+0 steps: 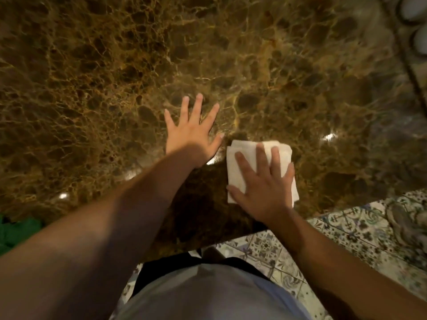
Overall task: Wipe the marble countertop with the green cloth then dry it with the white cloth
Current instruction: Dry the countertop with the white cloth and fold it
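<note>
The brown veined marble countertop [115,88] fills most of the view. A folded white cloth [240,155] lies flat on it near the front edge, with my right hand [265,188] pressed palm-down on top, fingers spread. My left hand [194,132] rests flat on the bare marble just left of the cloth, fingers apart and holding nothing. The green cloth [16,232] lies bunched at the far left by the counter's front edge, partly hidden behind my left forearm.
The counter's front edge runs from lower left up to the right, with patterned floor tiles [346,239] below it. A shoe [406,225] stands on the tiles at right. Pale rounded objects [416,8] sit at the top right corner.
</note>
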